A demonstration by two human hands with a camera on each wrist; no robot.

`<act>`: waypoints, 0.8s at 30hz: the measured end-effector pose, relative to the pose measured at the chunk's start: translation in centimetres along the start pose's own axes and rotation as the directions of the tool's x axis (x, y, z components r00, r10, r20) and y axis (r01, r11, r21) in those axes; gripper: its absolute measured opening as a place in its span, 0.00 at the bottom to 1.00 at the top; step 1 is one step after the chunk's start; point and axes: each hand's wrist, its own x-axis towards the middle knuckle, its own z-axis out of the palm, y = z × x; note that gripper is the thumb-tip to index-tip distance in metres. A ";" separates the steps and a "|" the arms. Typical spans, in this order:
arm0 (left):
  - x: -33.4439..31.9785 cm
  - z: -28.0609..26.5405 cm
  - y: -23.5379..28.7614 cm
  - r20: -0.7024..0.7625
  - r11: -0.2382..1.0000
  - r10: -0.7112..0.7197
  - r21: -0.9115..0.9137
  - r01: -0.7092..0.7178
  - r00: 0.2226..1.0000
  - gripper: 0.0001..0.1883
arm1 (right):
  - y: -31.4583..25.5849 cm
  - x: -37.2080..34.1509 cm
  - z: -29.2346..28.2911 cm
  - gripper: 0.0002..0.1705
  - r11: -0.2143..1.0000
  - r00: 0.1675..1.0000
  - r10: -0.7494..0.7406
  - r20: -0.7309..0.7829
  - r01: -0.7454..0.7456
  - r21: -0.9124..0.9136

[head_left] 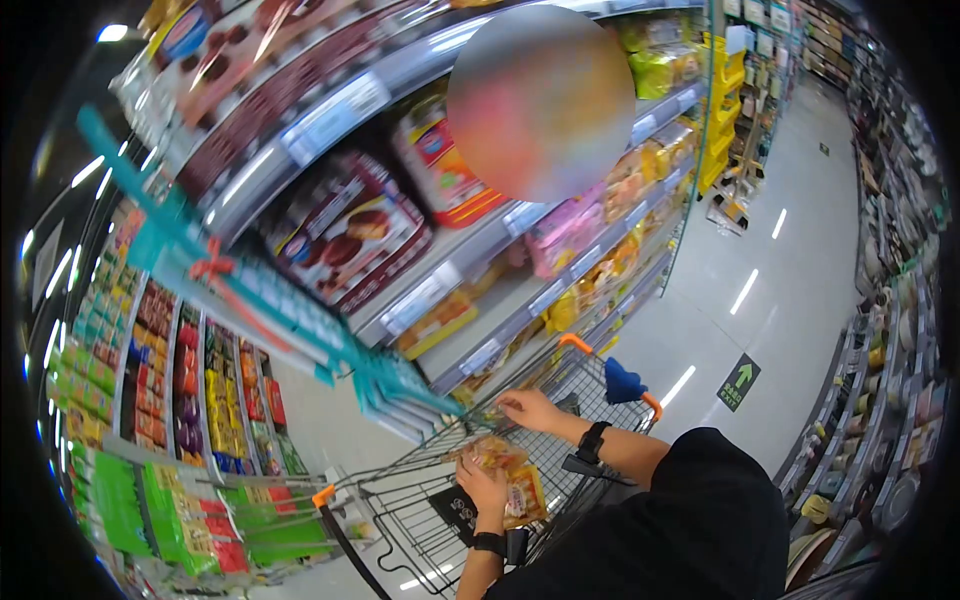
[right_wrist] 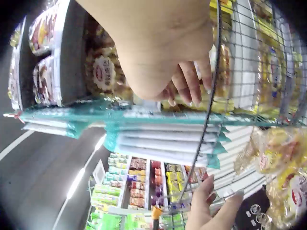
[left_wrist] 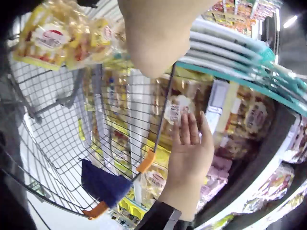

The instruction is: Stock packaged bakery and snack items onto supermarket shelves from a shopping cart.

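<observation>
Head view catches both bare hands over a wire shopping cart (head_left: 405,525), fingers apart from one another. The left hand (head_left: 484,482) has its fingers parted and loosely bent, and nothing shows between them. Two clear food packets lie in the cart just beside those fingers: the lower packet (head_left: 524,497) with yellow on its wrapper, the upper packet (head_left: 497,453) nearer the fingertips. Whether they touch is unclear. A black card (head_left: 452,512) with pale markings sits close to the same hand. The right hand (head_left: 535,410) holds nothing; its fingers are slightly spread and loosely bent. Well apart from its fingers, toward the cart's corner, hangs a blue cloth (head_left: 625,381). Beyond both sets of fingertips stand stocked shelves (head_left: 425,285).
</observation>
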 end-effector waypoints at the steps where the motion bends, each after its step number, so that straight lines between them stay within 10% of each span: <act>1: 1.4 0.1 1.5 -0.030 1.000 0.029 -0.010 -0.030 0.999 0.40 | -0.4 0.2 -2.2 0.14 1.000 1.000 0.006 -0.027 -0.006 -0.005; 9: 9.8 2.5 14.1 0.089 0.962 0.111 -0.258 -0.085 0.990 0.42 | 2.3 2.2 -18.6 0.15 0.998 0.866 -0.040 -0.498 0.013 -0.058; 17: 20.1 6.9 21.4 0.235 0.571 0.032 -0.802 0.175 0.972 0.41 | 2.0 6.2 -29.8 0.30 0.996 0.779 -0.087 -0.621 0.049 -0.078; 24: 25.8 7.7 25.9 0.243 0.621 0.125 -0.776 0.116 0.962 0.46 | 3.1 12.9 -32.5 0.41 0.999 0.772 -0.052 -0.633 0.046 -0.025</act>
